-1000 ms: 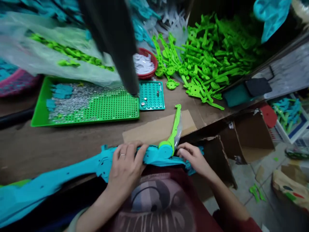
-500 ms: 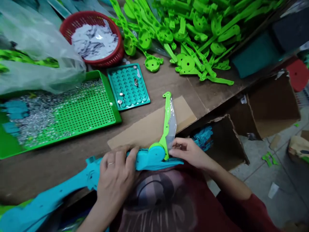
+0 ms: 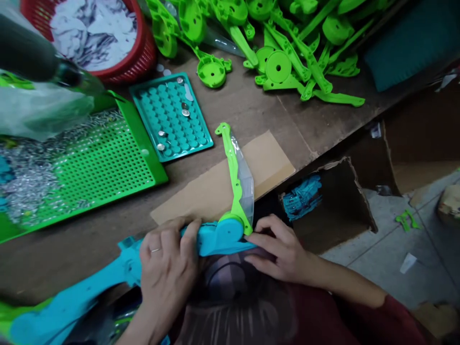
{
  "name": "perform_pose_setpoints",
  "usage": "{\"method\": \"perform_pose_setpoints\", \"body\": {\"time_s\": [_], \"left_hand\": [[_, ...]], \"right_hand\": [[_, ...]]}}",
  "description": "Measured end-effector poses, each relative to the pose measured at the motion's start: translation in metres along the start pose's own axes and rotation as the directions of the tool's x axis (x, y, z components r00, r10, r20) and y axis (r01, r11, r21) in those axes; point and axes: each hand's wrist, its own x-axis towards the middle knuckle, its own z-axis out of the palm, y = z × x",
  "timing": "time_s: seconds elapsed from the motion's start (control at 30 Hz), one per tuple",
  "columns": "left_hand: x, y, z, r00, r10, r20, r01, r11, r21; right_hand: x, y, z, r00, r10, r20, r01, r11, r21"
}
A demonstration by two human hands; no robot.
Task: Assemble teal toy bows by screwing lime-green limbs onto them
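Green arm (image 3: 233, 167) now leans further left. Your left hand (image 3: 169, 261) clamps the blue body (image 3: 212, 241) by the worktop's (image 3: 244, 112) near edge; your right hand (image 3: 282, 250) has fingers apart at its tip. Risk: uneven pressure skews the joint.

the left hand (image 3: 168, 263) grips a long blue part (image 3: 86, 287); right of its fingers a green arm (image 3: 233, 167) rises. the right hand (image 3: 283, 251) has fingertips at the arm's base; cardboard (image 3: 204, 189) lies beyond the left fingers.
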Motion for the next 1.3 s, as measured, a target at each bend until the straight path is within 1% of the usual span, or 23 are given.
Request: {"method": "perform_pose_setpoints", "body": {"time_s": [0.07, 0.1, 0.17, 0.3, 0.37, 0.4, 0.47, 0.53, 0.57, 0.6, 0.63, 0.67, 0.7, 0.73, 0.77, 0.8, 0.83, 0.93, 1.0, 1.07, 1.13, 1.23, 1.3], "left_hand": [[0.000, 0.000, -0.002, 1.000, -0.001, 0.004, 0.001, 0.997, -0.078], [-0.001, -0.002, -0.003, 1.000, 0.002, 0.009, -0.001, 0.991, -0.134], [-0.005, -0.008, -0.008, 0.999, -0.013, 0.035, 0.022, 0.967, -0.255], [-0.015, -0.035, -0.021, 0.976, -0.080, 0.204, 0.163, 0.888, -0.430], [-0.017, -0.049, -0.025, 0.965, -0.084, 0.249, 0.201, 0.846, -0.494], [-0.016, -0.055, -0.025, 0.965, -0.074, 0.250, 0.198, 0.831, -0.519], [-0.014, -0.064, -0.023, 0.973, -0.030, 0.230, 0.154, 0.824, -0.546], [-0.012, -0.068, -0.017, 0.979, 0.019, 0.203, 0.093, 0.845, -0.527], [-0.012, -0.069, -0.013, 0.982, 0.035, 0.188, 0.065, 0.863, -0.502], [-0.012, -0.069, -0.010, 0.984, 0.045, 0.173, 0.042, 0.883, -0.467], [-0.012, -0.069, -0.006, 0.985, 0.048, 0.163, 0.026, 0.904, -0.427], [-0.013, -0.068, -0.004, 0.985, 0.050, 0.162, 0.017, 0.921, -0.389], [-0.014, -0.067, -0.003, 0.984, 0.051, 0.170, 0.014, 0.933, -0.361], [-0.014, -0.066, -0.002, 0.981, 0.050, 0.189, 0.019, 0.937, -0.348], [-0.013, -0.066, -0.003, 0.974, 0.050, 0.222, 0.033, 0.934, -0.356], [-0.012, -0.067, -0.005, 0.964, 0.051, 0.262, 0.056, 0.921, -0.386], [-0.011, -0.069, -0.008, 0.953, 0.054, 0.299, 0.085, 0.897, -0.434], [-0.004, -0.080, -0.018, 0.917, 0.077, 0.391, 0.188, 0.781, -0.595], [0.002, -0.090, -0.024, 0.889, 0.092, 0.448, 0.258, 0.709, -0.656], [0.010, -0.098, -0.029, 0.843, 0.150, 0.516, 0.309, 0.650, -0.694], [0.018, -0.105, -0.034, 0.784, 0.244, 0.571, 0.349, 0.587, -0.730], [0.027, -0.109, -0.037, 0.694, 0.365, 0.621, 0.438, 0.471, -0.766], [0.031, -0.108, -0.034, 0.654, 0.408, 0.637, 0.508, 0.387, -0.769]], "right_hand": [[-0.004, -0.001, 0.004, 0.997, 0.069, 0.023, -0.070, 0.995, 0.077], [-0.006, -0.001, 0.006, 0.995, 0.095, 0.013, -0.096, 0.987, 0.126], [-0.008, -0.001, 0.011, 0.993, 0.115, -0.036, -0.106, 0.976, 0.188], [-0.012, 0.001, 0.017, 0.992, 0.089, -0.087, -0.075, 0.984, 0.159], [-0.014, 0.002, 0.018, 0.991, 0.071, -0.113, -0.056, 0.990, 0.130], [-0.014, 0.002, 0.019, 0.990, 0.069, -0.126, -0.054, 0.991, 0.123], [-0.013, 0.002, 0.020, 0.986, 0.090, -0.144, -0.072, 0.990, 0.122], [-0.011, -0.002, 0.020, 0.974, 0.169, -0.149, -0.148, 0.978, 0.146], [-0.009, -0.004, 0.020, 0.960, 0.244, -0.136, -0.218, 0.959, 0.180], [-0.007, -0.007, 0.020, 0.934, 0.345, -0.094, -0.316, 0.920, 0.232], [-0.006, -0.010, 0.019, 0.889, 0.457, -0.018, -0.432, 0.853, 0.293], [-0.004, -0.013, 0.019, 0.826, 0.557, 0.085, -0.548, 0.760, 0.349], [-0.003, -0.015, 0.018, 0.754, 0.630, 0.187, -0.646, 0.659, 0.386], [-0.002, -0.016, 0.017, 0.689, 0.672, 0.271, -0.715, 0.569, 0.405], [-0.001, -0.017, 0.016, 0.642, 0.694, 0.325, -0.757, 0.506, 0.414], [-0.001, -0.017, 0.016, 0.618, 0.705, 0.347, -0.775, 0.472, 0.420], [0.000, -0.017, 0.015, 0.609, 0.713, 0.347, -0.780, 0.459, 0.426], [-0.001, -0.017, 0.016, 0.604, 0.721, 0.340, -0.781, 0.453, 0.429], [-0.001, -0.019, 0.019, 0.608, 0.721, 0.333, -0.777, 0.453, 0.437], [-0.002, -0.023, 0.022, 0.620, 0.719, 0.314, -0.764, 0.460, 0.454], [-0.004, -0.028, 0.025, 0.632, 0.719, 0.291, -0.749, 0.470, 0.467], [-0.005, -0.034, 0.028, 0.644, 0.709, 0.286, -0.740, 0.484, 0.467], [-0.005, -0.036, 0.028, 0.649, 0.698, 0.302, -0.740, 0.487, 0.464]]}}
